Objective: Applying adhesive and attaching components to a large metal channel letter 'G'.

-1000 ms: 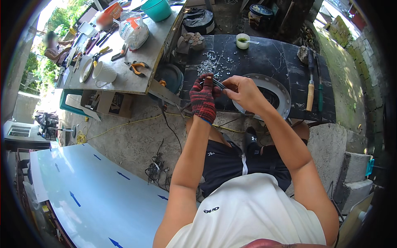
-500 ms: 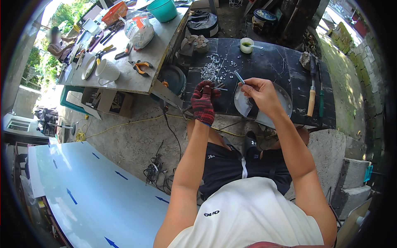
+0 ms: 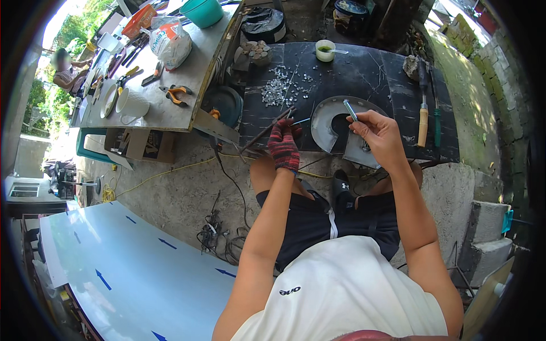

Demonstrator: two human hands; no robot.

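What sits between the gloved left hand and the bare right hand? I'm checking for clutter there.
In the head view, the curved grey metal ring piece lies on the dark table between the left hand and right hand.

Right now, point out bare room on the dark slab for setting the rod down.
Free: the slab between the green-filled cup and the wooden-handled tool. Crowded: the metal bits on its left part, the metal ring plate by both hands.
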